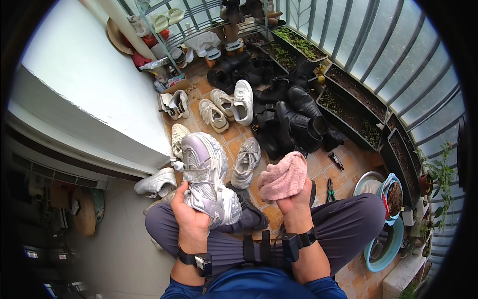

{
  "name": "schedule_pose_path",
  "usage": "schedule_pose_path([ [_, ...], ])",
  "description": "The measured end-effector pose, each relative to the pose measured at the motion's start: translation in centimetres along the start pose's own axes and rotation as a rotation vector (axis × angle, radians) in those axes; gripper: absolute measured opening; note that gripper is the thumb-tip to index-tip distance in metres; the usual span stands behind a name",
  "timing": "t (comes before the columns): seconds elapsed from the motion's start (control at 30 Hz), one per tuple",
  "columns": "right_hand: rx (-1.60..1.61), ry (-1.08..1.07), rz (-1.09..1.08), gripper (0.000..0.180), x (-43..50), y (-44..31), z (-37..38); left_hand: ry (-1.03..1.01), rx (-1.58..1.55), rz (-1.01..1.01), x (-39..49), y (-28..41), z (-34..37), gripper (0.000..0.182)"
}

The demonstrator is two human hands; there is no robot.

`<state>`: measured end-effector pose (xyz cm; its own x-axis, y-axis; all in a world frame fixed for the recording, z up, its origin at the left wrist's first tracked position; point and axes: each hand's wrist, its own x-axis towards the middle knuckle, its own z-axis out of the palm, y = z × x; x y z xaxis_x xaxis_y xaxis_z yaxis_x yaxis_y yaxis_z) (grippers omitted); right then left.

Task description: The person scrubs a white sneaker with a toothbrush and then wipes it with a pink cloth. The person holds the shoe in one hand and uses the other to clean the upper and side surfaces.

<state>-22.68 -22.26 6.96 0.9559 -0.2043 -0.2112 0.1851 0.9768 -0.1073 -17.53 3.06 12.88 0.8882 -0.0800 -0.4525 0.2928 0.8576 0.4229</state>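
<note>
My left hand (191, 215) grips the heel end of a chunky white and lilac sneaker (209, 175), its toe pointing away from me. A glittery strap (196, 175) crosses the shoe's upper. In my right hand (297, 200) is a bunched pink terry cloth (285, 175), held apart from the sneaker over my lap. On the tiles between the two lies a grey-white sneaker (246, 163), probably of a similar chunky kind. A white low-top shoe (158, 182) rests by the door sill, left of the held sneaker.
Black leather shoes (298, 119) lie heaped ahead, beside white sneakers (242, 102). Green-handled pliers (330, 191) lie near my right knee. Blue plastic basins (386, 246) stand at right. Soil-filled planters (351, 116) line the railing (373, 41). A metal shoe rack (179, 30) stands at the back.
</note>
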Motion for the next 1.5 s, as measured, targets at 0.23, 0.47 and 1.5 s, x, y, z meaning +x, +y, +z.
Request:
schedule_pose_path([
  [0.23,0.157,-0.051,0.062,0.050,-1.5,2.6,2.7,0.008,0.007,0.031,-0.3,0.2,0.1,0.041],
  [0.47,0.187,-0.180,0.139,0.059,-2.2,0.7,3.0,0.018,-0.008,-0.007,-0.8,0.5,0.2,0.042],
  [1.5,-1.272,-0.269,-0.701,0.031,-0.9,5.9,6.8,-0.154,0.178,0.233,-7.0,-3.7,5.0,0.048],
])
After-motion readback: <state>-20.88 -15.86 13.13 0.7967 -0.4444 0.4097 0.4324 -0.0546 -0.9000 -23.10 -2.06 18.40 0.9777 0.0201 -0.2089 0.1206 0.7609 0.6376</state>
